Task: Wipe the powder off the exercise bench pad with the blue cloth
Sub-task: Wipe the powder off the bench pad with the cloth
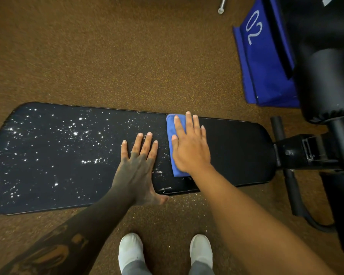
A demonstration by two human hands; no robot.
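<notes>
A long black exercise bench pad (236, 149) lies across the view. White powder (75, 133) speckles its left and middle parts, while the right part is dark and clean. A folded blue cloth (170, 126) lies on the pad right of centre. My right hand (189, 147) presses flat on the cloth with straight fingers. My left hand (139, 165) rests flat on the pad just left of the cloth, fingers spread, thumb over the near edge.
Brown speckled floor (107, 56) surrounds the bench. The black bench frame and foam rollers (322, 86) stand at the right. A blue bag marked 02 (264, 56) lies at the upper right. My white shoes (131, 251) stand below the near edge, with some powder on the floor.
</notes>
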